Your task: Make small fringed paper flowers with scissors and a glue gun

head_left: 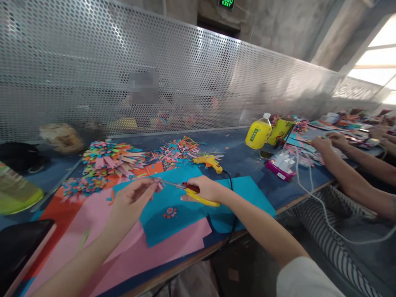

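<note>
My left hand [136, 197] pinches a small pink paper piece [159, 184] above a blue sheet [185, 177]. My right hand [202, 189] is closed round the handles of scissors [201, 199] with yellow and dark red grips; their blades point left, towards the pink piece. Beneath my hands, a small round paper flower [170, 212] lies on the blue sheet. Pink sheets [173, 251] and an orange sheet [62, 210] lie around it. A yellow glue gun [208, 162] rests just behind my right hand.
Piles of cut paper strips [176, 152] and a fringed paper bundle [108, 159] sit behind my hands. A perforated metal screen [185, 74] borders the table. A yellow jug [258, 133], a purple box [281, 167] and a white cable [321, 208] are rightward, near another person's hands [324, 144].
</note>
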Demonstrator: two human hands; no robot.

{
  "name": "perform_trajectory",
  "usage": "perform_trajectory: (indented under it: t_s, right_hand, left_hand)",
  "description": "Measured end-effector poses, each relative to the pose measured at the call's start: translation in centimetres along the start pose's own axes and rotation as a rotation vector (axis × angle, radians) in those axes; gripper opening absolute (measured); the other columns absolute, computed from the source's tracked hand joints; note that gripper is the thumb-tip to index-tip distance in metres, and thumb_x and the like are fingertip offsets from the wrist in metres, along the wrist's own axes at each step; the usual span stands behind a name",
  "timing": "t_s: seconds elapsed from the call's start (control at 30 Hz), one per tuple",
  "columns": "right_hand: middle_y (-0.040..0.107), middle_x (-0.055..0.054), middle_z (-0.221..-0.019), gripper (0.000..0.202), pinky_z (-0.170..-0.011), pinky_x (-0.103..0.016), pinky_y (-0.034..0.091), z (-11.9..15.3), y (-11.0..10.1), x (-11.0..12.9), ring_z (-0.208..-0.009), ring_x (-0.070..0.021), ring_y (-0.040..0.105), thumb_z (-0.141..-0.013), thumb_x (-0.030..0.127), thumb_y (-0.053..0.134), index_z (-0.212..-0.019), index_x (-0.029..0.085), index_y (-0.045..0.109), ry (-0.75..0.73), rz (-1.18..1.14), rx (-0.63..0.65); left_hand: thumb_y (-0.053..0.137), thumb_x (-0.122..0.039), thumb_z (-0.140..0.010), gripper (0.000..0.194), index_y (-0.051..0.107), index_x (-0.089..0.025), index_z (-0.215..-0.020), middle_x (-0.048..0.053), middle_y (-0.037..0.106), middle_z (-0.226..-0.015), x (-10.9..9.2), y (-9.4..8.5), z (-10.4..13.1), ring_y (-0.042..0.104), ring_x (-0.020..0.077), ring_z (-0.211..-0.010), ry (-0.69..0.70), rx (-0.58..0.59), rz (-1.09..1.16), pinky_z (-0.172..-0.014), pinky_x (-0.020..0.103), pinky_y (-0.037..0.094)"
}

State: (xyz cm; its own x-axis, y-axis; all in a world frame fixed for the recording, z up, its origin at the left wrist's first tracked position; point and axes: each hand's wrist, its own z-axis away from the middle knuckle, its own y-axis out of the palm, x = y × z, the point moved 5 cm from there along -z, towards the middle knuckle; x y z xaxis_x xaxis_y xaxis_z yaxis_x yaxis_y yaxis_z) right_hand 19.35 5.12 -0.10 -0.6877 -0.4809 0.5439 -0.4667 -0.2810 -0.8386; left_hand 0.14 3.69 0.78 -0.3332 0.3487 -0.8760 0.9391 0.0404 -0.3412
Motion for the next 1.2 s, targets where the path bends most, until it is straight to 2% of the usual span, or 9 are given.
perform_trajectory:
  t_s: [0.2, 0.57, 0.77, 0.93, 1.2]
  right_hand:
    - [0.039, 0.004, -0.057, 0.042, -0.048, -0.02, 0.024, 0.2, 0.3, -0.2, -0.054, -0.0076, 0.034, -0.071, 0.056, 0.055, -0.063, 0.016, 0.045, -0.026, -0.039, -0.01]
    - [0.042, 0.003, -0.062, 0.041, -0.049, -0.019, 0.027, 0.5, 0.2, 0.6, -0.055, -0.0077, 0.033, -0.074, 0.055, 0.052, -0.071, 0.014, 0.05, -0.054, -0.108, 0.034]
    - [0.049, 0.001, -0.07, 0.035, -0.051, -0.019, 0.031, 0.8, 0.6, 0.7, -0.058, -0.0084, 0.039, -0.077, 0.05, 0.05, -0.077, 0.015, 0.049, -0.077, -0.218, 0.071]
    - [0.047, 0.002, -0.068, 0.036, -0.05, -0.019, 0.031, 0.8, 0.6, 0.8, -0.058, -0.0086, 0.039, -0.077, 0.049, 0.051, -0.081, 0.014, 0.052, -0.047, -0.237, 0.094]
    - [0.044, 0.003, -0.064, 0.035, -0.048, -0.019, 0.029, 1.0, 0.4, 0.9, -0.057, -0.0079, 0.038, -0.078, 0.048, 0.051, -0.075, 0.013, 0.05, -0.048, -0.225, 0.131]
  left_hand:
    - [0.059, -0.036, -0.072, 0.016, 0.061, -0.02, -0.069, 0.001, 0.064, -0.068, -0.3, 0.1, 0.1, 0.054, 0.0124, -0.057, -0.023, 0.014, 0.082, -0.053, 0.022, 0.044]
    - [0.056, -0.031, -0.076, 0.013, 0.059, -0.019, -0.072, 0.001, 0.062, -0.069, -0.7, 0.3, 0.5, 0.055, 0.0122, -0.06, -0.027, 0.021, 0.205, -0.054, 0.022, 0.044]
    - [0.056, -0.029, -0.076, 0.011, 0.06, -0.019, -0.072, 0.001, 0.062, -0.069, -1.1, 0.2, 0.7, 0.055, 0.012, -0.061, -0.011, -0.021, 0.216, -0.056, 0.022, 0.044]
    - [0.057, -0.029, -0.076, 0.012, 0.06, -0.019, -0.071, 0.0, 0.062, -0.067, -1.3, 0.2, 0.7, 0.055, 0.0113, -0.06, -0.008, -0.025, 0.201, -0.055, 0.021, 0.044]
    - [0.054, -0.028, -0.078, 0.014, 0.06, -0.019, -0.07, 0.001, 0.063, -0.07, -1.3, 0.3, 0.5, 0.055, 0.0114, -0.061, 0.012, 0.05, 0.155, -0.056, 0.021, 0.044]
